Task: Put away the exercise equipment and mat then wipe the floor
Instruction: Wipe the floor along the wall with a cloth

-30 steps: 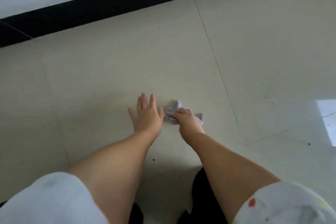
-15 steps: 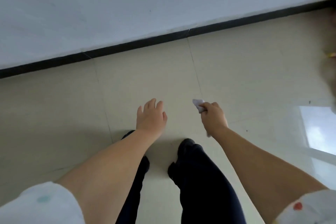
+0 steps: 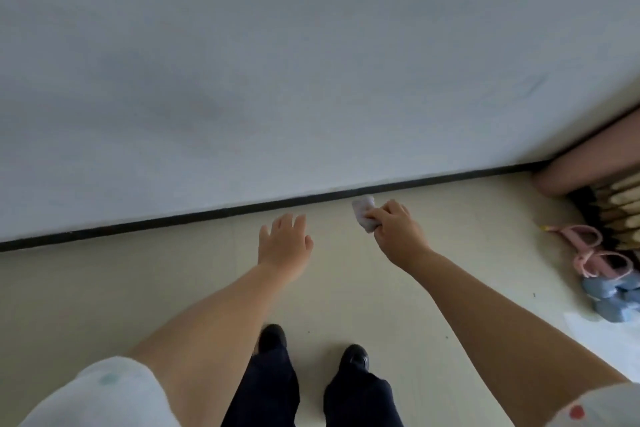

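floor bare to baseboard | right hand grips cloth

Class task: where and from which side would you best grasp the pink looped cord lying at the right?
Grip one loop of the pink looped cord, reaching from the left, the open-floor side; probably easiest, since its loops lie flat and the blue weights crowd its near end.

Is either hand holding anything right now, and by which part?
The right hand pinches a crumpled pale cloth by its lower end; the left hand is open and empty.
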Demonstrator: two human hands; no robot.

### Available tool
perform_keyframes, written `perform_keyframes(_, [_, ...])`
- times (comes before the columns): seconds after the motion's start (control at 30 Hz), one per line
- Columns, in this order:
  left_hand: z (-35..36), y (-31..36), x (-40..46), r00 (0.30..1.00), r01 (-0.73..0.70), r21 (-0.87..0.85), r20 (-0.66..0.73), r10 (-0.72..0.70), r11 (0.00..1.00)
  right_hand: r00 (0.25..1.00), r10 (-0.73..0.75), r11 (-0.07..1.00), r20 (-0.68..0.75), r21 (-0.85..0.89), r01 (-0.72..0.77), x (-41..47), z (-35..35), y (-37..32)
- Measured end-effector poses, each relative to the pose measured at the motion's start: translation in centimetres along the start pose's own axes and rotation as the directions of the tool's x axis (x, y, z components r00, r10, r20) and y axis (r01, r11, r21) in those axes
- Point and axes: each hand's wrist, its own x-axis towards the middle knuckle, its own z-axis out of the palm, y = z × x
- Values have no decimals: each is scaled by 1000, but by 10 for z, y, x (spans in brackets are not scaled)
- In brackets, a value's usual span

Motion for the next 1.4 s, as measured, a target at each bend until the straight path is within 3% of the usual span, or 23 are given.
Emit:
perform_keyframes(0.17, [-39, -32, -39, 983, 131, 0, -128, -130, 991, 969, -247, 955, -2, -170, 243, 13, -41, -36])
perform_keyframes(0.3, [-51, -47, -84, 917, 324, -58, -225, -329, 944, 890, -451, 846, 60, -290, 448, 14, -53, -74])
perform_keyframes(0.5, [-37, -44, -179, 773, 564, -113, -277, -571, 818, 630, -753, 568, 191, -295, 768, -21, -40, -131])
perform_keyframes(0.63, [-16, -41, -259, 622, 718, -163, -284, -729, 677, 425, -855, 342, 297, -292, 893, -56, -23, -172])
perform_keyframes(0.87, [22, -51, -400, 339, 866, -288, -261, -904, 408, 76, -927, 11, 368, -175, 984, -153, 17, -257])
perform_keyframes(1.0, [38, -56, -470, 215, 900, -327, -248, -945, 290, -91, -925, -150, 369, -136, 979, -217, 40, -297])
perform_keyframes(1.2, [65, -64, -572, 120, 905, -373, -238, -964, 205, -247, -895, -287, 372, -53, 957, -312, 85, -349])
perform_keyframes(1.4, [79, -88, -673, 29, 913, -389, -244, -969, 125, -306, -880, -327, 362, 6, 945, -398, 126, -394])
